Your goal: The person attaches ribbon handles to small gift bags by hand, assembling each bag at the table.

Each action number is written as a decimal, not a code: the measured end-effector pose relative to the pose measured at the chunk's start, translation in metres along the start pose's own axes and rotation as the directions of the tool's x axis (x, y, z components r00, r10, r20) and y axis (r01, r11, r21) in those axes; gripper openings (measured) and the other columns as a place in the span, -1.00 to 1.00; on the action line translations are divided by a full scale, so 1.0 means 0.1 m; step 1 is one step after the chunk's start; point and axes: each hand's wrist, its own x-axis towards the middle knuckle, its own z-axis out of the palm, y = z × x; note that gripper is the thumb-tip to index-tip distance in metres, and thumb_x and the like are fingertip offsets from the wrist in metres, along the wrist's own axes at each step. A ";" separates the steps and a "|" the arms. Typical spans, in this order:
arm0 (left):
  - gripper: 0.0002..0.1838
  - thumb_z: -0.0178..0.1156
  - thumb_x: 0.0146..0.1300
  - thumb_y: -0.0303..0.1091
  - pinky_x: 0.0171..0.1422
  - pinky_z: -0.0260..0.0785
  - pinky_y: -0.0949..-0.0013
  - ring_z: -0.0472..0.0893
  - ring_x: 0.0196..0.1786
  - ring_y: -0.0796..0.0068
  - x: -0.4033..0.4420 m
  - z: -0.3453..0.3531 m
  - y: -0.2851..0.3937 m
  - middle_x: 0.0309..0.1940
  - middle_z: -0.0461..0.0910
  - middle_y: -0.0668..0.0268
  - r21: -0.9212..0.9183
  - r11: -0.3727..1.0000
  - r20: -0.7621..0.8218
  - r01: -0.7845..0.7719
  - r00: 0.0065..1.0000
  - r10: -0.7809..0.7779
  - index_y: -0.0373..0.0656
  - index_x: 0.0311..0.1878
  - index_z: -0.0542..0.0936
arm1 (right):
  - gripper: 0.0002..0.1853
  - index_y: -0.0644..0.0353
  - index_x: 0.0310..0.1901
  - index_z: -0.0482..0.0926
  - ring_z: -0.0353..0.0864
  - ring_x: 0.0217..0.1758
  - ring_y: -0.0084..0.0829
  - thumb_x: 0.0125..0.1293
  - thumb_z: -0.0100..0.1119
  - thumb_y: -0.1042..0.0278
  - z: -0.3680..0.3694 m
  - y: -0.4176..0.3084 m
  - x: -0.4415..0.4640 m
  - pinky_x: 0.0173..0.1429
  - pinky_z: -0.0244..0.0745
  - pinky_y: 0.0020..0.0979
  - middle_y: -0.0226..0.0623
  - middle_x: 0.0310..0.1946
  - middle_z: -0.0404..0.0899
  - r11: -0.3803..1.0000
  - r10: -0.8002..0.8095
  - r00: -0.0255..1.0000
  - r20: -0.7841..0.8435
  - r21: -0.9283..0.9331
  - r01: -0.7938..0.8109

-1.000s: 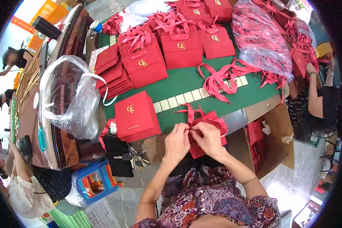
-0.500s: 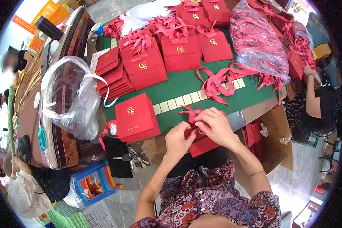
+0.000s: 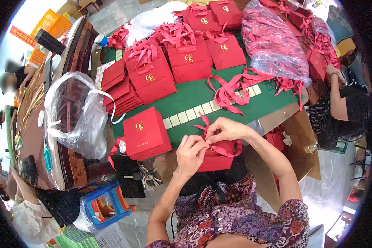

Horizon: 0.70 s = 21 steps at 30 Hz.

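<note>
A small red paper bag (image 3: 215, 165) with a gold logo is in front of me at the table's near edge. At its top edge my left hand (image 3: 190, 155) is closed in a pinch. My right hand (image 3: 226, 130) pinches a red ribbon (image 3: 234, 149) there, its fingertips nearly meeting the left ones. One ribbon end stands up behind the fingers, and a loop hangs over the bag's right side. The exact grip between the fingertips is partly hidden. To the left lies a stack of flat red bags (image 3: 146, 134) with gold logos.
Finished-looking bags with ribbon handles (image 3: 190, 60) stand at the back. Loose red ribbons (image 3: 229, 93) lie on the green table (image 3: 177, 99). A plastic-wrapped ribbon bundle (image 3: 273, 41) sits back right. A clear plastic bag (image 3: 80, 120) is at left. Another person's arm (image 3: 338, 95) is at right.
My right hand has shifted slightly up and left, closer to my left hand. A ribbon loop now shows at the bag's right side. The view has tilted a little.
</note>
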 end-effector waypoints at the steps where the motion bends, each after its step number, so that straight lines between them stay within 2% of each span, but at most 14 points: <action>1: -0.82 0.44 -0.03 -0.56 -0.18 0.47 0.24 0.60 -0.34 0.23 0.00 0.00 -0.02 -0.32 0.58 0.26 0.000 1.000 0.001 -0.003 1.000 0.003 -0.14 -0.35 0.65 | -0.82 0.26 -0.27 0.74 0.65 -0.34 -0.56 0.23 0.36 0.31 0.01 0.02 0.00 -0.16 0.52 -0.40 -0.33 -0.41 0.74 1.000 -0.001 1.000 -0.003 0.000 0.001; 4: -0.81 0.47 0.00 -0.53 -0.23 0.49 0.30 0.60 -0.34 0.28 0.00 0.02 -0.09 -0.24 0.57 0.24 -0.056 0.998 -0.015 -0.024 1.000 0.023 -0.16 -0.31 0.65 | -0.88 0.30 -0.31 0.72 0.63 -0.36 -0.59 0.23 0.32 0.42 0.10 0.02 0.02 -0.16 0.52 -0.48 -0.37 -0.43 0.73 0.997 0.063 0.996 -0.057 0.043 -0.061; 6: -0.80 0.47 0.04 -0.52 -0.30 0.47 0.37 0.59 -0.35 0.35 -0.01 0.01 -0.09 -0.25 0.56 0.23 -0.149 0.964 0.079 0.221 0.974 -0.211 -0.20 -0.27 0.65 | -0.91 0.32 -0.32 0.71 0.62 -0.39 -0.59 0.23 0.29 0.48 0.17 0.03 0.06 -0.20 0.53 -0.52 -0.41 -0.43 0.72 0.996 0.030 0.955 -0.294 -0.074 -0.054; 7: -0.80 0.47 0.04 -0.52 -0.30 0.47 0.37 0.59 -0.35 0.35 -0.03 0.03 -0.09 -0.25 0.56 0.23 -0.151 0.964 0.078 0.221 0.974 -0.211 -0.20 -0.27 0.65 | -0.89 0.25 -0.38 0.69 0.57 -0.47 -0.65 0.16 0.33 0.39 0.18 0.07 0.10 -0.30 0.49 -0.45 -0.43 -0.52 0.68 0.966 0.190 0.912 -0.362 0.236 -0.108; 9: -0.80 0.45 0.06 -0.54 -0.34 0.46 0.40 0.59 -0.36 0.39 -0.07 0.05 -0.09 -0.26 0.56 0.23 -0.200 0.931 0.124 0.306 0.950 -0.286 -0.22 -0.25 0.65 | -0.85 0.24 -0.34 0.69 0.56 -0.48 -0.62 0.19 0.33 0.33 0.17 0.09 0.15 -0.32 0.47 -0.41 -0.36 -0.54 0.66 0.978 0.167 0.862 -0.478 0.191 -0.084; 10: -0.78 0.43 0.10 -0.52 -0.27 0.48 0.36 0.59 -0.35 0.35 -0.09 0.06 -0.12 -0.22 0.58 0.23 -0.175 0.923 0.131 0.343 0.937 -0.323 -0.20 -0.18 0.64 | -0.85 0.24 -0.34 0.69 0.56 -0.48 -0.62 0.19 0.33 0.33 0.15 0.10 0.15 -0.32 0.47 -0.41 -0.36 -0.54 0.66 0.978 0.166 0.862 -0.478 0.191 -0.082; 11: -0.78 0.43 0.10 -0.52 -0.27 0.48 0.36 0.59 -0.35 0.35 -0.11 0.05 -0.15 -0.22 0.58 0.23 -0.174 0.923 0.133 0.344 0.937 -0.324 -0.20 -0.18 0.64 | -0.81 0.25 -0.34 0.68 0.59 -0.47 -0.55 0.21 0.33 0.28 0.13 0.11 0.14 -0.32 0.47 -0.38 -0.30 -0.54 0.65 0.996 0.093 0.848 -0.521 0.041 -0.084; 12: -0.76 0.42 0.12 -0.49 -0.22 0.49 0.33 0.60 -0.33 0.33 -0.10 0.03 -0.18 -0.20 0.60 0.22 -0.086 0.945 0.113 0.316 0.945 -0.306 -0.19 -0.14 0.64 | -0.78 0.25 -0.34 0.68 0.61 -0.46 -0.48 0.23 0.33 0.24 0.11 0.11 0.11 -0.32 0.48 -0.35 -0.25 -0.53 0.64 0.990 0.016 0.833 -0.554 -0.110 -0.092; 13: -0.74 0.40 0.14 -0.46 -0.17 0.50 0.30 0.61 -0.30 0.31 -0.09 0.03 -0.20 -0.18 0.62 0.21 0.003 0.959 0.091 0.285 0.955 -0.284 -0.18 -0.09 0.63 | -0.78 0.25 -0.34 0.68 0.61 -0.46 -0.48 0.23 0.33 0.24 0.09 0.11 0.09 -0.32 0.48 -0.35 -0.25 -0.53 0.64 0.989 0.015 0.832 -0.555 -0.112 -0.092; 15: -0.72 0.38 0.18 -0.40 -0.07 0.50 0.25 0.63 -0.26 0.29 -0.09 0.06 -0.23 -0.20 0.67 0.21 -0.056 0.941 0.047 0.335 0.942 -0.333 -0.16 -0.03 0.63 | -0.73 0.25 -0.33 0.68 0.65 -0.41 -0.32 0.26 0.32 0.17 0.04 0.07 0.01 -0.30 0.48 -0.30 -0.17 -0.49 0.64 0.907 -0.188 0.713 -0.676 -0.398 -0.137; 16: -0.72 0.38 0.19 -0.39 -0.07 0.50 0.26 0.64 -0.26 0.30 -0.06 0.08 -0.24 -0.24 0.69 0.22 -0.043 0.926 0.025 0.375 0.927 -0.374 -0.16 -0.03 0.63 | -0.73 0.25 -0.34 0.67 0.67 -0.36 -0.22 0.23 0.35 0.18 0.01 0.03 -0.04 -0.26 0.50 -0.24 -0.16 -0.45 0.65 0.912 -0.141 0.736 -0.662 -0.377 -0.164; 17: -0.72 0.38 0.19 -0.38 -0.07 0.50 0.27 0.65 -0.25 0.32 -0.03 0.09 -0.25 -0.28 0.71 0.23 -0.031 0.910 0.004 0.414 0.910 -0.414 -0.16 -0.02 0.64 | -0.73 0.25 -0.34 0.67 0.67 -0.36 -0.22 0.23 0.35 0.18 0.02 0.01 -0.06 -0.26 0.50 -0.24 -0.16 -0.45 0.65 0.912 -0.139 0.738 -0.661 -0.376 -0.165; 19: -0.71 0.39 0.19 -0.35 -0.10 0.49 0.28 0.63 -0.29 0.32 0.05 0.18 -0.28 -0.35 0.73 0.26 -0.036 0.901 -0.013 0.433 0.901 -0.434 -0.15 -0.03 0.66 | -0.74 0.23 -0.35 0.65 0.67 -0.36 -0.22 0.19 0.38 0.18 0.04 0.00 -0.10 -0.23 0.51 -0.22 -0.18 -0.45 0.64 0.933 -0.102 0.832 -0.545 -0.342 -0.110; 21: -0.73 0.40 0.18 -0.32 -0.15 0.49 0.27 0.62 -0.33 0.32 0.11 0.25 -0.30 -0.38 0.73 0.27 0.071 0.906 0.018 0.416 0.908 -0.419 -0.14 -0.06 0.68 | -0.76 0.18 -0.34 0.66 0.68 -0.31 -0.17 0.15 0.41 0.17 0.13 0.01 -0.08 -0.21 0.53 -0.18 -0.19 -0.43 0.64 0.871 -0.115 0.880 -0.460 -0.473 -0.133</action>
